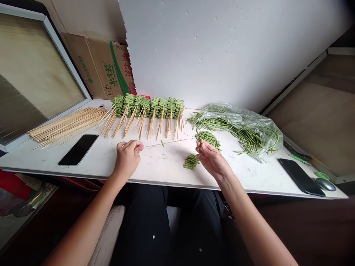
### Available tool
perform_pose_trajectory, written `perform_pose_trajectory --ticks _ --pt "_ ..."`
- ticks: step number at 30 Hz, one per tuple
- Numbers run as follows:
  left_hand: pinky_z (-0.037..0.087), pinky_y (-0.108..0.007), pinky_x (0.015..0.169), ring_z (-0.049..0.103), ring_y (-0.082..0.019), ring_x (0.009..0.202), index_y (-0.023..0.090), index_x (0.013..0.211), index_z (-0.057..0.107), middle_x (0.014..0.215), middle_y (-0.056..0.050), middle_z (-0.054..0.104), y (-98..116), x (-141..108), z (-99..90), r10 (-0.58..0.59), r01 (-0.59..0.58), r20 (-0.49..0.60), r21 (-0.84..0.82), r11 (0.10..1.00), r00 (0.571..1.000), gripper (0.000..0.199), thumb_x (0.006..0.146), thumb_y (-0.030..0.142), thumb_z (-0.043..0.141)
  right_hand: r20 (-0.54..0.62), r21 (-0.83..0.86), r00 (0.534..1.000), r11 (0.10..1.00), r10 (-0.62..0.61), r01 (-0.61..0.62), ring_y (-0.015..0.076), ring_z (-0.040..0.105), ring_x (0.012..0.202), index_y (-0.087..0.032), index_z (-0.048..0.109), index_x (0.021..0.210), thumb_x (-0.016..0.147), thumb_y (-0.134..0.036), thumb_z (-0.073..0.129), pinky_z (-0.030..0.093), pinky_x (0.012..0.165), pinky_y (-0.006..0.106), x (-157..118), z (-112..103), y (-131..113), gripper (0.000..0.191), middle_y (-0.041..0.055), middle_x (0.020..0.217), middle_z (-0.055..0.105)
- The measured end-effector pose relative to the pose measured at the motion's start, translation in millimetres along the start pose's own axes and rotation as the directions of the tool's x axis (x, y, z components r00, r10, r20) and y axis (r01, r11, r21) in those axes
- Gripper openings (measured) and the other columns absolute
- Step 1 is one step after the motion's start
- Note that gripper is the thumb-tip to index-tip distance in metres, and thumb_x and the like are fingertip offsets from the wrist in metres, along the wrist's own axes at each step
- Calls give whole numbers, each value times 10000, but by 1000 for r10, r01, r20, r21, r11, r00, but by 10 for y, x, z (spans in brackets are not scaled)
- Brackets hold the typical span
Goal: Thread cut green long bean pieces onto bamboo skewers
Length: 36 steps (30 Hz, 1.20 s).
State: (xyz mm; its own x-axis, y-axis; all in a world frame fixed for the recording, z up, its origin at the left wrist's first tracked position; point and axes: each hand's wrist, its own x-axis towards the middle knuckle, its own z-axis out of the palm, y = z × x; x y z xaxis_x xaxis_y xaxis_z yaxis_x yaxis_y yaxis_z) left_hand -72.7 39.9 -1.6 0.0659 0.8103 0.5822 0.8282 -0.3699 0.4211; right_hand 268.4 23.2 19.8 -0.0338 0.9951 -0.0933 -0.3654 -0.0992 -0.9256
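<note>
My left hand [127, 159] pinches the end of a thin bamboo skewer [174, 142] that runs level to the right, just above the white table [97, 162]. One short green bean piece [162, 143] sits on that skewer. My right hand [210, 159] is raised, its fingertips pinching what looks like a small bean piece [200, 142]. Beside it lie two heaps of cut bean pieces, one [191, 162] below the fingers and one [208, 139] above them. Finished skewers of packed beans [146, 107] stand in a row at the back.
A loose bundle of bare skewers [66, 125] lies at the left, near a black phone [78, 149]. A clear plastic bag of long green beans [238, 131] lies at the right. Another phone [301, 177] lies at the front right. A cardboard box [100, 66] stands behind the table.
</note>
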Motion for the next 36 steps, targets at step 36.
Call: perform_pose_trajectory --ticks 36 --pt "305 -460 994 693 -187 739 221 859 658 870 20 794 383 -36 -157 153 -145 -86 94 985 984 210 984 95 545 68 39 997 999 24 -27 282 534 1447 -314 820 966 811 -465 870 471 1093 407 -136 136 -44 222 17 1240 785"
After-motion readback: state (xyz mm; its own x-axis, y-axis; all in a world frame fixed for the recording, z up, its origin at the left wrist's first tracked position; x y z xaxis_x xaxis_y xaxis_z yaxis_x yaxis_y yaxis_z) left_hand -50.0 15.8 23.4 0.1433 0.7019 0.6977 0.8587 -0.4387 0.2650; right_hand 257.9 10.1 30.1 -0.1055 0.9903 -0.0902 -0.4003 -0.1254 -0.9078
